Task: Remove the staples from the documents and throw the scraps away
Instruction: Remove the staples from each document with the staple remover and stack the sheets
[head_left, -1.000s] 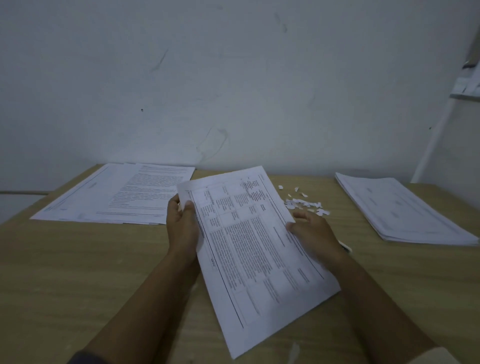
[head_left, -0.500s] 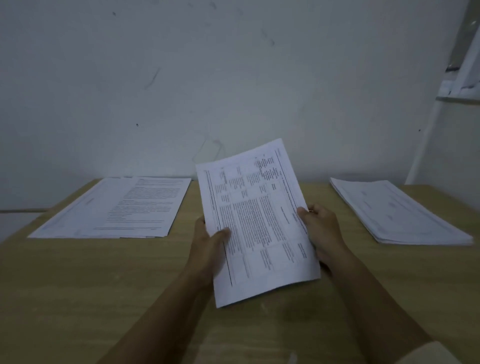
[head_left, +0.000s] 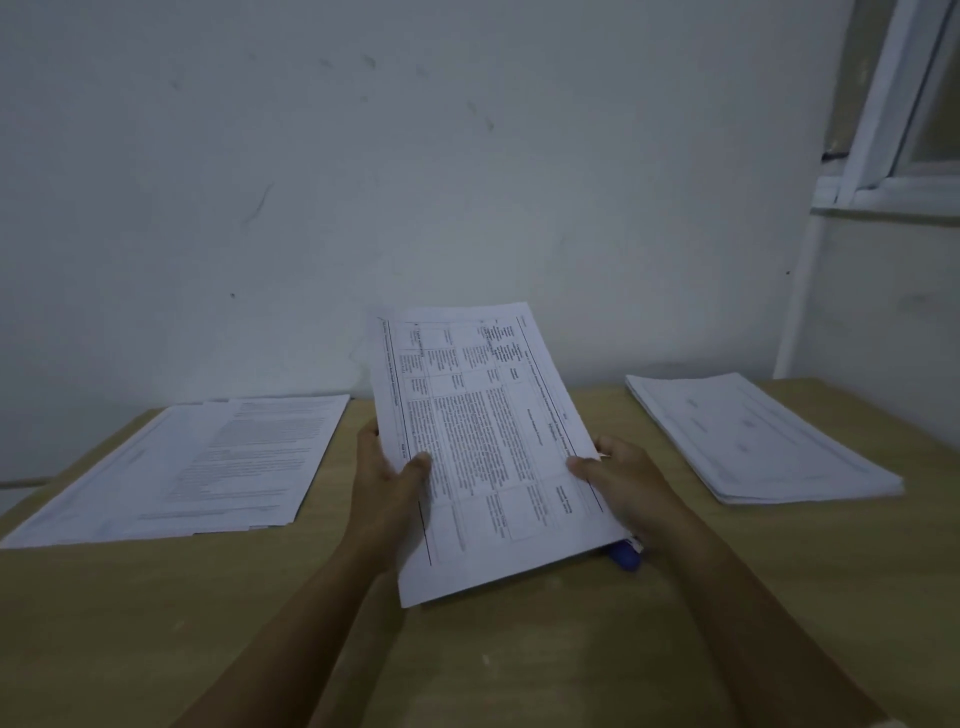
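Note:
A printed document (head_left: 488, 447) of a few white sheets stands tilted up above the middle of the wooden table (head_left: 156, 623). My left hand (head_left: 387, 483) grips its left edge, thumb on the front. My right hand (head_left: 628, 483) grips its right edge, thumb on the page. A blue object (head_left: 626, 555) pokes out under the document's lower right corner, beneath my right hand; what it is cannot be told. The paper scraps behind the document are hidden.
One stack of papers (head_left: 208, 467) lies flat at the table's left. A thicker stack (head_left: 753, 436) lies at the right. A white wall stands right behind the table, with a window frame (head_left: 893, 171) at the upper right.
The document went from lying low over the table to being held up and tilted towards me. My left hand slid from its top corner down its left edge. The scraps are now hidden.

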